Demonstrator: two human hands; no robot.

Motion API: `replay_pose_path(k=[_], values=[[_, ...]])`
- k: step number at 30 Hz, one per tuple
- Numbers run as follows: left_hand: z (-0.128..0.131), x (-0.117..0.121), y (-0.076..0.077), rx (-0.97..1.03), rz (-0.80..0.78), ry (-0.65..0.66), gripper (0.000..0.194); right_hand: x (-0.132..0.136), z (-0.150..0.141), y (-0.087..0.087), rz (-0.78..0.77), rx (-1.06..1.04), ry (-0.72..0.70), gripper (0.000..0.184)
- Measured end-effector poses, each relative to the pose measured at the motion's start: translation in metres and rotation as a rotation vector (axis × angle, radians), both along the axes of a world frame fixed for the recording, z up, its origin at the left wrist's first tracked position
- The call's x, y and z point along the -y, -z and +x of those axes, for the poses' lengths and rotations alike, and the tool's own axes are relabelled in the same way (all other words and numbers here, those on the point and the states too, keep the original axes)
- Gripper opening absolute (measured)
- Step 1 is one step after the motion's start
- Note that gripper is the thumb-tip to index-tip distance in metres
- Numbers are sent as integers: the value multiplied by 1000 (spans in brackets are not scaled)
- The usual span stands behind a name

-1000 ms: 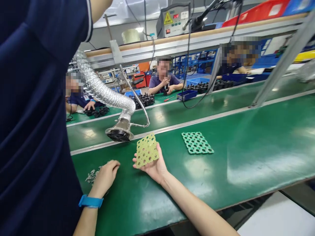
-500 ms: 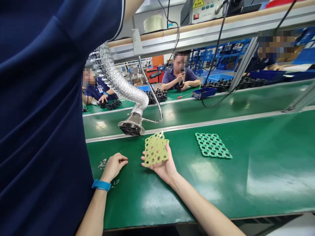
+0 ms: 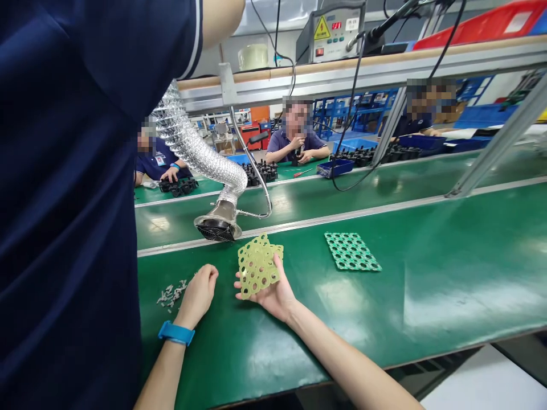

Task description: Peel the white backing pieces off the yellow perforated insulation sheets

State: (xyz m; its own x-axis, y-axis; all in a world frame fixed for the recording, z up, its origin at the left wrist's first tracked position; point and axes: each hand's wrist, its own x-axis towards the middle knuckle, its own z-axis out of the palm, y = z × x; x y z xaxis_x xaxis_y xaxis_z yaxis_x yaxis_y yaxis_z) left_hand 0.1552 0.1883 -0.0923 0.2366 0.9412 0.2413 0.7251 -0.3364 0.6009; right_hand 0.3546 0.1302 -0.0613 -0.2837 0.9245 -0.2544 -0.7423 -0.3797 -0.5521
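Note:
My right hand is palm up, gripping yellow-green perforated sheets between the thumb on top and the fingers beneath. They look like more than one, overlapping at an angle, with rows of round holes. My left hand, above a blue wristband, is closed with its fingertips pinched together. What it holds, if anything, is hidden. Small pale grey pieces lie in a loose pile just left of that hand. To the right, a green circuit board panel with rows of round holes lies flat on the green bench.
A person in a navy shirt stands close on my left. A silver exhaust duct ends in a black-grilled hood above the bench's back edge. An overhead shelf carries a control box. Several co-workers sit opposite; cables hang down.
My view has shifted a little, moving the scene leftward. The left hand's fingers are curled in more, and more of the pale pile shows. My right hand keeps hold of the yellow-green sheets.

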Motion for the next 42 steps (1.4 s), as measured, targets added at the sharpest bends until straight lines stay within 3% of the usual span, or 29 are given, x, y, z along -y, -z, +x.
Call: replay_pose_path(k=[4, 8, 12, 18, 22, 26, 42], values=[[21, -12, -25, 361, -46, 21, 28, 0, 1, -1, 37, -23, -53, 83], [48, -26, -56, 708, -153, 146, 31, -1, 1, -3, 65, -35, -113, 84], [66, -36, -69, 893, -249, 184, 33, 0, 1, -4, 79, -37, -131, 84], [61, -17, -57, 920, -318, 152, 30, -1, 0, -3, 104, -42, -156, 79], [58, 10, -51, 760, -354, 191, 27, -1, -1, -1, 78, -28, -110, 69], [66, 26, -48, 649, -258, 277, 25, 0, -1, 1, 32, 32, -37, 60], [77, 29, -38, 696, -195, 186, 23, 0, -2, 2, 36, 79, -8, 62]])
